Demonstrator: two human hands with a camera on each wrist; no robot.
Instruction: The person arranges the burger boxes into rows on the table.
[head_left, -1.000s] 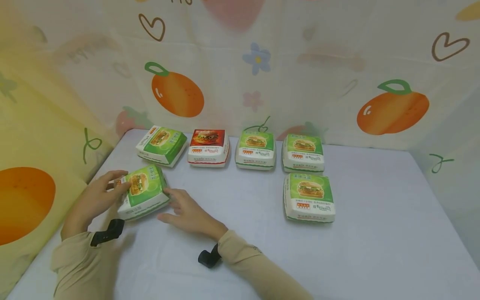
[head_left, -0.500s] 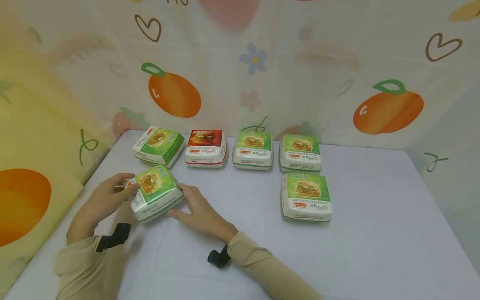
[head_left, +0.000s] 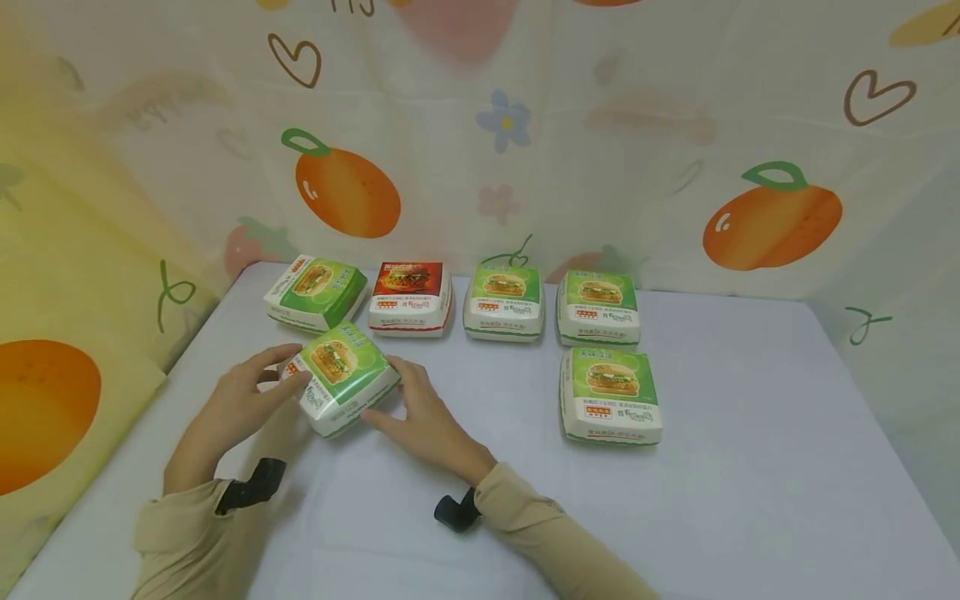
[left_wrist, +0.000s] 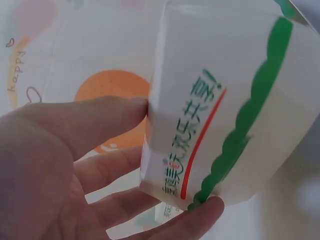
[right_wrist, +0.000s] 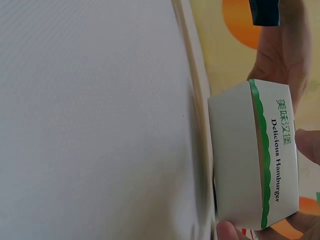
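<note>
Between both hands is a green-and-white hamburger box point(head_left: 347, 371), tilted, with a burger picture on its lid. My left hand point(head_left: 236, 412) grips its left side, thumb against the upper edge; in the left wrist view the other fingers reach underneath the box point(left_wrist: 200, 100). My right hand point(head_left: 435, 425) holds the right side, its thumb by the front face and its fingers at the right corner. The right wrist view has the "Delicious Hamburger" side of the box point(right_wrist: 277, 150) facing the camera. How high it is above the table, I cannot tell.
Along the back of the white-covered table point(head_left: 750, 467) stand a turned green box point(head_left: 318, 292), a red-topped box point(head_left: 408, 298) and two more green boxes point(head_left: 504, 302) point(head_left: 597, 307). Another green box point(head_left: 611, 394) sits in front of the rightmost one. A printed cloth point(head_left: 600, 167) hangs behind.
Both hands have carried the hamburger box to the right, and it has turned and tilted a little. The other boxes stay in place; the head view has shifted slightly.
</note>
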